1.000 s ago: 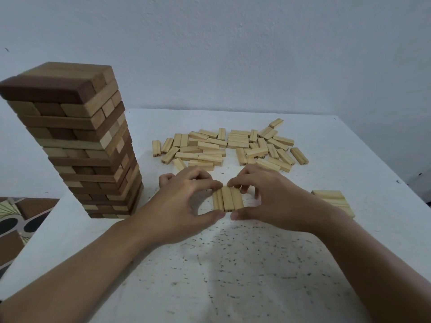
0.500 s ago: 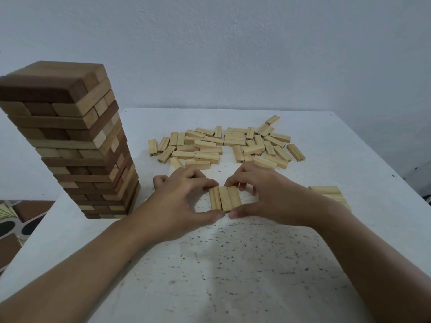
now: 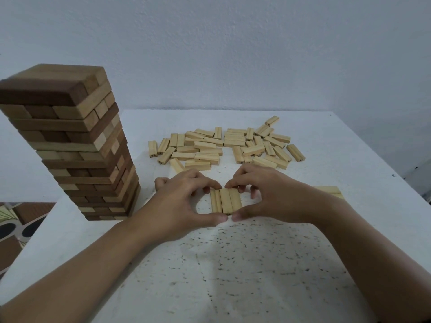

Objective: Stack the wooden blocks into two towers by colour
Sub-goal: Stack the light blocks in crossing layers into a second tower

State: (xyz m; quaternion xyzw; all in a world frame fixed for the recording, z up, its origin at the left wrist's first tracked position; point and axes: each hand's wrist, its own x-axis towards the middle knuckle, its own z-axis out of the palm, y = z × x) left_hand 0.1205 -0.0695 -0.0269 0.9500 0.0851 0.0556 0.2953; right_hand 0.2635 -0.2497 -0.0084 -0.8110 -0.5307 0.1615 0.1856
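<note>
Surface: a white speckled worktop (image 3: 233, 264) set against a plain pale wall (image 3: 233, 54); a patterned floor (image 3: 14, 224) shows past its left edge.
Nearest: both forearms come in from the bottom of the view and meet at the middle of the worktop.
Left hand: the left hand (image 3: 179, 206) curls round the left side of a row of three pale wooden blocks (image 3: 225, 201), thumb at the near ends, fingers (image 3: 205, 180) over the far ends.
Right hand: the right hand (image 3: 275, 197) mirrors it on the right side, its thumb tip almost meeting the left thumb.
Fingers: narrow on both hands, holding the row between them.
Row: flat on the worktop, the three blocks side by side and touching, lengths running away from the person.
Change: next to none. The grips and the row look as they did a second ago, and only the view has shifted a little. I judge the squaring-up is still in hand, and this row is the base layer of the pale tower.
Beside the right wrist: a small flat pile of pale blocks (image 3: 328, 190), partly hidden.
Left: a tall tower of mixed dark and mid-brown wooden blocks (image 3: 77, 148), upright, apart from the left hand.
Far: a scatter of loose pale wooden blocks (image 3: 221, 145) just beyond the hands, all waiting to be stacked.
</note>
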